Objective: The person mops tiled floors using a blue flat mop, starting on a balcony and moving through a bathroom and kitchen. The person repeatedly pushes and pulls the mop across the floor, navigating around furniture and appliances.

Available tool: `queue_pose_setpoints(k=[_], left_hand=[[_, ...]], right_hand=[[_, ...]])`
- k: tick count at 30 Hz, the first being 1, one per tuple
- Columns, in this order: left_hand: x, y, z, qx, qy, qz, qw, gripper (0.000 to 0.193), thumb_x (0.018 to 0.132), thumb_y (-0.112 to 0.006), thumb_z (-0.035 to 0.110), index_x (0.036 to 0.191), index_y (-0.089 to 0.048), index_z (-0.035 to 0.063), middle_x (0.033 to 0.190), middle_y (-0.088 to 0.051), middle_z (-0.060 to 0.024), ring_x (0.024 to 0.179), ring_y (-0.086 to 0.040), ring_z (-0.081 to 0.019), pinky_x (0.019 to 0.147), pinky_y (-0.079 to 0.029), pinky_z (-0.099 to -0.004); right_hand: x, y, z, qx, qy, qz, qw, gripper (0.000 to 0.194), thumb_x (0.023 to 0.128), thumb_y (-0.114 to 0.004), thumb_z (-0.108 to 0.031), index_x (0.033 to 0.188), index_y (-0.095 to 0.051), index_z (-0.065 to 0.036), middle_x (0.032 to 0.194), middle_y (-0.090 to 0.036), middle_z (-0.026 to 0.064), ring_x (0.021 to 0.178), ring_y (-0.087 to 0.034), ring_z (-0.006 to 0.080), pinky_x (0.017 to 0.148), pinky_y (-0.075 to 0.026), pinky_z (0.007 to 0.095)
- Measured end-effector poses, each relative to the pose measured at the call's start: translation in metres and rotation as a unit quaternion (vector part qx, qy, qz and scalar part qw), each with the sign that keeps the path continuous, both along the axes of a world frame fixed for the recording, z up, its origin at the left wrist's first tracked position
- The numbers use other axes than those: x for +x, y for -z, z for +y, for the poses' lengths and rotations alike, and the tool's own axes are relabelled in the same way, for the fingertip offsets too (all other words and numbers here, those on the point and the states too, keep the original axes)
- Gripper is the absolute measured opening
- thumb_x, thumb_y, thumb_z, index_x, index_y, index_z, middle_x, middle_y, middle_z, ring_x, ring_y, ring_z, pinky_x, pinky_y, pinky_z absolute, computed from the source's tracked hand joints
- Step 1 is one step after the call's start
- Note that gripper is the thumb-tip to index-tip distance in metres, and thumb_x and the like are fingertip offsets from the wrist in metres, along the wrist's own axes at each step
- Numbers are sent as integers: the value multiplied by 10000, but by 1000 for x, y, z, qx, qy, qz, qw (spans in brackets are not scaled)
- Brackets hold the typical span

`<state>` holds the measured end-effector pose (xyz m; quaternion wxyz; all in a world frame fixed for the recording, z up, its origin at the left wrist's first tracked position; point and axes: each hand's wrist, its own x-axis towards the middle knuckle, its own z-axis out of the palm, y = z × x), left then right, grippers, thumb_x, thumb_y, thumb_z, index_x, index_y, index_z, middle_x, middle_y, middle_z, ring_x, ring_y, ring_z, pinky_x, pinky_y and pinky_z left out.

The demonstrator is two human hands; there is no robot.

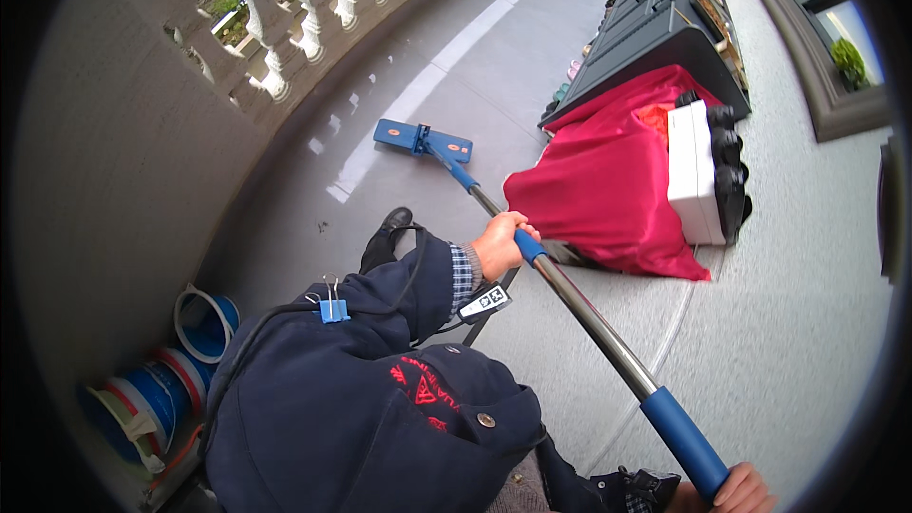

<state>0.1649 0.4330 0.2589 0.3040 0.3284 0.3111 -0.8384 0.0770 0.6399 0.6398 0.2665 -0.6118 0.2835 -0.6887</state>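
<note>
A flat mop with a blue rectangular head (pixel 449 144) and a steel pole (pixel 598 328) slants across the view. Its head lies on the grey tiled floor, beside a strip of sunlight. My left hand (pixel 502 246) is wrapped around the pole at its blue middle collar. At the lower right, my right hand (pixel 741 490) grips the blue end grip (pixel 684 442), partly cut off by the picture's edge. A black shoe (pixel 396 219) of mine stands on the floor behind the mop head.
A balustrade (pixel 306 7) borders the left. On the right stand a dark grey cabinet (pixel 627 35) with shoes along its foot, a red cloth (pixel 605 185) over something, and a white box (pixel 691 171) beside it. Blue-and-white buckets (pixel 206 324) sit at the lower left.
</note>
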Motion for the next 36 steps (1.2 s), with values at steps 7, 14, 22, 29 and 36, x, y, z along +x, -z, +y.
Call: queue_pose_setpoints(k=[7, 14, 22, 29, 36], left_hand=[[-49, 39, -210, -126, -19, -18, 992, 102, 818, -473, 66, 820, -391, 5, 666, -444, -99, 573, -478, -216, 548, -457, -356], [-81, 103, -380, -223, -30, -105, 969, 72, 790, -488, 35, 799, -448, -25, 639, -489, -121, 543, -521, -225, 509, -482, -350], [-79, 152, -458, -275, -16, -115, 954, 79, 764, -519, -14, 770, -453, -57, 640, -505, -130, 537, -538, -217, 509, -495, -320], [-73, 152, -452, -276, -18, -173, 945, 79, 757, -497, 8, 746, -467, -64, 628, -514, -131, 518, -537, -226, 486, -473, -326], [-53, 137, -395, -256, -47, -153, 953, 81, 764, -479, 6, 759, -444, -66, 620, -504, -135, 512, -527, -218, 479, -472, -326]], right_hand=[[15, 62, -158, -8, 143, 20, 990, 168, 719, -511, -56, 682, -367, -134, 550, -355, -11, 547, -402, 138, 607, -354, 330], [20, 138, -285, 87, 234, 141, 958, 249, 759, -523, -123, 691, -284, -140, 587, -337, -10, 633, -395, 118, 724, -307, 344], [33, 195, -354, 89, 213, 184, 955, 240, 770, -528, -66, 730, -301, -132, 633, -395, 10, 645, -406, 119, 706, -317, 355], [35, 184, -367, 76, 109, 153, 979, 223, 765, -546, -24, 692, -347, -93, 575, -434, 58, 577, -458, 198, 633, -365, 400], [33, 151, -335, 98, 99, 153, 978, 217, 758, -510, 4, 678, -334, -95, 548, -409, 62, 535, -441, 190, 622, -367, 392]])
